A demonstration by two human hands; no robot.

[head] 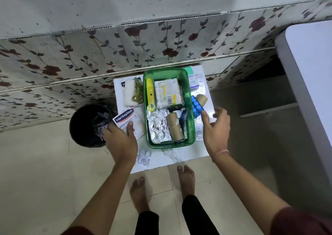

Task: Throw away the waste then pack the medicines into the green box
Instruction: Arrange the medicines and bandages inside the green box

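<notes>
A green box (191,98) stands on a small white table (190,155). Inside lie a yellow strip, a pack of cotton swabs (167,92), crumpled foil (158,127) and a cardboard roll (175,127). My left hand (120,139) grips a white Hansaplast plaster box (128,120) at the table's left edge, beside a black bin (86,125). My right hand (216,128) hovers open right of the box, its fingertips touching a blue blister pack (196,107) that leans on the rim.
Left of the green box lie a white pad and a bag of gold capsules (137,92). Medicine cartons (193,82) and a second cardboard roll (201,99) sit to the right. Clear blister strips (143,157) lie at the front. A white counter (309,76) stands far right.
</notes>
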